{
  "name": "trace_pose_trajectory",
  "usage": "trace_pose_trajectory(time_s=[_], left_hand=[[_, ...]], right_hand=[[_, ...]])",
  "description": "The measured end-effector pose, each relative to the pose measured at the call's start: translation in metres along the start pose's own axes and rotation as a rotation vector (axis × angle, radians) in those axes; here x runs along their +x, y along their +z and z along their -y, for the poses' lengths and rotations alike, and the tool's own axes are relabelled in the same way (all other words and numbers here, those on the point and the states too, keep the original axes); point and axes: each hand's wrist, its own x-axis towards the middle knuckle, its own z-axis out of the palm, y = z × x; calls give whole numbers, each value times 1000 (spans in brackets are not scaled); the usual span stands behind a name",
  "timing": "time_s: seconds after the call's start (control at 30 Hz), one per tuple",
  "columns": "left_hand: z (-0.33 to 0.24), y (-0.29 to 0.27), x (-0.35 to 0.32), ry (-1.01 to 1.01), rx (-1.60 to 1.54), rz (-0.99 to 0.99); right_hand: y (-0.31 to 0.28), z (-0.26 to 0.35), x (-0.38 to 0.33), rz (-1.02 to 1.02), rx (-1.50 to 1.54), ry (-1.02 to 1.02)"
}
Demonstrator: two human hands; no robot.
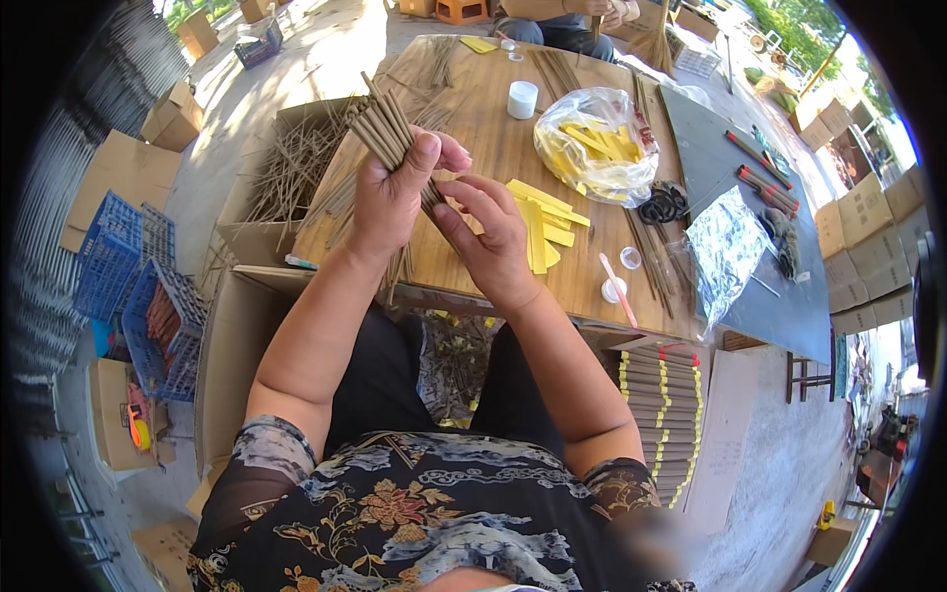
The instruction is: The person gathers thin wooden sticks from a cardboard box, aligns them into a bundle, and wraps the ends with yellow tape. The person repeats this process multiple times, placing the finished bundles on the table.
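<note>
A bundle of thin brown sticks (380, 126), which look like incense sticks, is held tilted above the near left part of the wooden table. My left hand (393, 197) wraps round its middle, the thumb lying across the sticks. The bundle's lower end is between the curled fingers and thumb of my right hand (496, 242), which partly hide it. Just right of that hand, yellow paper strips (538, 229) lie spread on the table (454, 286). More loose sticks lie to the left, beyond my left forearm.
A cardboard box of sticks (301, 173) stands left of the table. On the table are a clear bag of yellow strips (598, 148), a white jar (523, 99) and black bands (663, 203). Banded bundles (659, 424) are stacked below right. Another person (557, 30) sits across.
</note>
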Motion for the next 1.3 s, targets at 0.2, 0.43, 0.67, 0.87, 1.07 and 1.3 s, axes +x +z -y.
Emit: trace_pose_trajectory(time_s=[0.2,0.43,0.67,0.87,1.07,1.3], left_hand=[[-1,-1,-4,-3,-50,6],[-10,-31,-3,-10,-180,-222],[-40,-98,-15,-39,-396,-391],[-31,-112,-27,-27,-333,-512],[-30,-124,-25,1,-359,-519],[-38,-119,-27,20,-358,-555]], right_hand=[[1,1,2,74,112,132],[-26,19,24,-239,-2,101],[-36,15,68,-294,117,155],[17,-7,86,76,263,240],[-6,-50,-62,691,-177,553],[18,-47,-81,561,-417,188]])
